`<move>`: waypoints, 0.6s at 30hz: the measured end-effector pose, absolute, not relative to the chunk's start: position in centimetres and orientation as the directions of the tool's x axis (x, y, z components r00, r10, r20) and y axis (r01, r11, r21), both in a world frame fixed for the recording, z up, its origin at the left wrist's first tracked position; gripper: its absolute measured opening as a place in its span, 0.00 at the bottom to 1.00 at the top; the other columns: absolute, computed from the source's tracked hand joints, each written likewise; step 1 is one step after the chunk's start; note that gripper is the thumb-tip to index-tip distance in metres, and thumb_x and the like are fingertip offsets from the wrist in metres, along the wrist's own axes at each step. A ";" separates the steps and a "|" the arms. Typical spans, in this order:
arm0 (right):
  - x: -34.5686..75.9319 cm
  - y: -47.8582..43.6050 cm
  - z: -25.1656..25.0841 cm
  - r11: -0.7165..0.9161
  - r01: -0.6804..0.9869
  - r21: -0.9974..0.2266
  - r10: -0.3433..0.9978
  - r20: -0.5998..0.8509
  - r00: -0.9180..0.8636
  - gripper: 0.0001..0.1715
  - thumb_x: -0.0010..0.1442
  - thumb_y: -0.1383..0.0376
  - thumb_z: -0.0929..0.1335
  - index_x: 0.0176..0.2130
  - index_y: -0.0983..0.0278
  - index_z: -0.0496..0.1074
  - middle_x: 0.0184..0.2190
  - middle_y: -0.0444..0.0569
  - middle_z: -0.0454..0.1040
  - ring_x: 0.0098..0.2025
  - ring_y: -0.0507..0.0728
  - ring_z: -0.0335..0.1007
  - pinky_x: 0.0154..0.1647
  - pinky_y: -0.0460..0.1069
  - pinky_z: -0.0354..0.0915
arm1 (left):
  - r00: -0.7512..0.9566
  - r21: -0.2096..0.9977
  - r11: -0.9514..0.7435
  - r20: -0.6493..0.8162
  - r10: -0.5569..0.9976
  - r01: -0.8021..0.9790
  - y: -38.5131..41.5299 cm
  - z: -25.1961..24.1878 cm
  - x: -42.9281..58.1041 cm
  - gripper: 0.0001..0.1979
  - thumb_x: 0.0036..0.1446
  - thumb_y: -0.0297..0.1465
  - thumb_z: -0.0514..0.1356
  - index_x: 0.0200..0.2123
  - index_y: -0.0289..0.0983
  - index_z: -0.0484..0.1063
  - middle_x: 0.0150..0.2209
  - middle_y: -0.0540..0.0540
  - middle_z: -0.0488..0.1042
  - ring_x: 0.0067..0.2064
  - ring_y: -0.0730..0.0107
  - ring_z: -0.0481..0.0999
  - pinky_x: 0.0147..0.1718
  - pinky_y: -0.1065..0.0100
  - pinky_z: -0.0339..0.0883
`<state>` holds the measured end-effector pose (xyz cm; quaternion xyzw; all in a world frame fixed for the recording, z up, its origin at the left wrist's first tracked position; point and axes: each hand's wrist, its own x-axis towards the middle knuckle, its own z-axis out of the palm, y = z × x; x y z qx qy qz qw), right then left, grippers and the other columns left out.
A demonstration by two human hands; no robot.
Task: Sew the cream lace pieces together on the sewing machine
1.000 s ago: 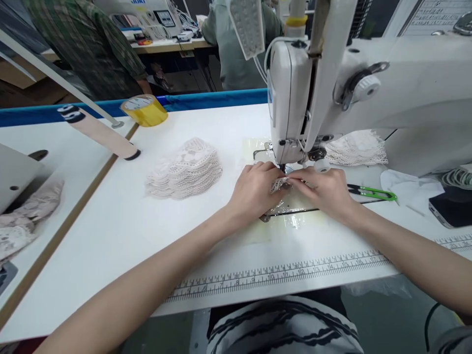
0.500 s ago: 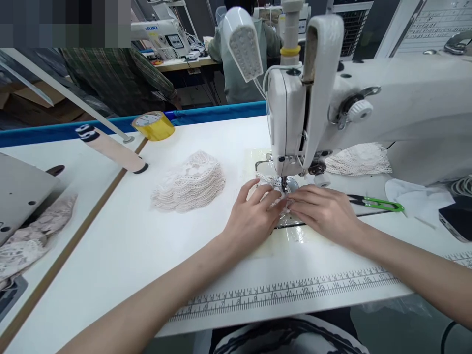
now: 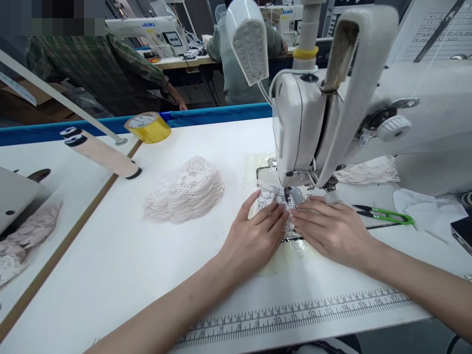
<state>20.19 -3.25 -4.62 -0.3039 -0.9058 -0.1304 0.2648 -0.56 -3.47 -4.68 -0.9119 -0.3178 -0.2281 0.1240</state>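
Observation:
A white lace piece (image 3: 271, 195) lies under the presser foot (image 3: 287, 192) of the white sewing machine (image 3: 300, 128). My left hand (image 3: 258, 233) is on the left of the lace, fingers bent and pinched down on its near edge, the thumb side hidden. On the other side my right hand (image 3: 334, 228) has its fingers pressed together on the lace, the tips almost meeting those of the left hand just in front of the needle. Much of the lace is covered by the fingers. A stack of lace pieces (image 3: 190, 191) sits on the table to the left.
Green-handled thread snips (image 3: 391, 215) lie to the right, near white cloth (image 3: 429, 211). More lace (image 3: 370, 170) is behind the machine head. Yellow tape (image 3: 149, 129) and a pinkish roll (image 3: 103, 155) stand at the left. A printed ruler (image 3: 287, 317) runs along the front edge. Two people work beyond.
The head view has shifted, so the machine looks larger and further right. Both hands have drawn slightly nearer to me, and more of the lace shows beside the presser foot.

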 end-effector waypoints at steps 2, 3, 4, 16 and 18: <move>20.2 -3.2 -4.7 0.782 0.619 0.075 0.481 0.559 -0.675 0.10 0.61 0.71 0.65 0.39 0.66 0.76 0.41 0.46 0.79 0.45 0.56 0.72 0.41 0.51 0.65 | 0.689 -0.082 -0.763 0.499 0.526 0.642 -3.4 -4.7 -0.5 0.13 0.62 0.27 0.54 0.48 0.32 0.72 0.47 0.42 0.77 0.50 0.65 0.75 0.62 0.50 0.51; 20.3 -3.2 -4.8 0.782 0.618 0.076 0.481 0.558 -0.677 0.10 0.62 0.71 0.65 0.40 0.66 0.76 0.41 0.46 0.78 0.45 0.56 0.72 0.42 0.51 0.65 | 0.687 -0.083 -0.761 0.501 0.526 0.644 -3.4 -4.7 -0.5 0.13 0.62 0.27 0.54 0.48 0.32 0.72 0.47 0.42 0.77 0.50 0.65 0.75 0.62 0.49 0.51; 20.3 -3.2 -4.8 0.782 0.618 0.078 0.480 0.557 -0.678 0.10 0.62 0.71 0.65 0.40 0.66 0.76 0.41 0.46 0.78 0.45 0.56 0.72 0.42 0.51 0.65 | 0.685 -0.083 -0.759 0.503 0.527 0.645 -3.4 -4.7 -0.5 0.13 0.62 0.27 0.54 0.48 0.33 0.72 0.47 0.42 0.77 0.50 0.65 0.75 0.63 0.49 0.51; 20.1 -3.0 -5.0 0.743 0.660 0.110 0.502 0.560 -0.659 0.11 0.63 0.66 0.65 0.40 0.65 0.77 0.43 0.46 0.78 0.42 0.54 0.73 0.43 0.50 0.64 | 0.670 -0.085 -0.742 0.507 0.542 0.665 -2.6 -5.1 -0.5 0.13 0.63 0.28 0.53 0.49 0.33 0.72 0.47 0.42 0.76 0.50 0.64 0.75 0.63 0.45 0.47; 20.2 -2.9 -5.1 0.736 0.667 0.113 0.508 0.558 -0.656 0.11 0.64 0.66 0.64 0.39 0.65 0.77 0.42 0.47 0.78 0.40 0.54 0.73 0.43 0.50 0.64 | 0.667 -0.078 -0.741 0.507 0.546 0.667 -2.4 -5.1 -0.4 0.13 0.63 0.28 0.52 0.48 0.34 0.72 0.47 0.42 0.76 0.50 0.64 0.75 0.63 0.44 0.46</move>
